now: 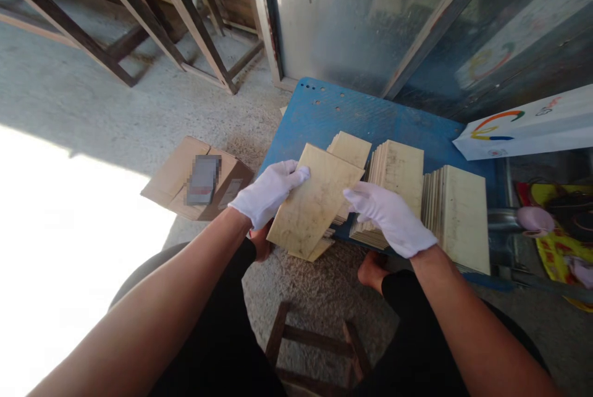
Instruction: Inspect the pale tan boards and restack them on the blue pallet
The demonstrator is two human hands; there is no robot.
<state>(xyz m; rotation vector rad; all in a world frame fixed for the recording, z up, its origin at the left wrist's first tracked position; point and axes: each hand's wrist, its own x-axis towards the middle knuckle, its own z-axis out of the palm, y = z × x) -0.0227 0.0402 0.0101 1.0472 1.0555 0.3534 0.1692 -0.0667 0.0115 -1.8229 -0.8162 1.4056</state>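
Wooden panel (310, 202) seems light, stiff and smooth, so the left hand (269, 193) and right hand (391, 218) close fingers on its opposite edges.

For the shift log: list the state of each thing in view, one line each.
left hand, gloved, gripping the held sheets' left edge.
right hand, gloved, gripping their right edge.
held sheets, lifted, tilted, slightly fanned.
middle stack, piled neatly on the blue board.
right stack, piled neatly beside it.
cardboard box, lying flat on the ground.
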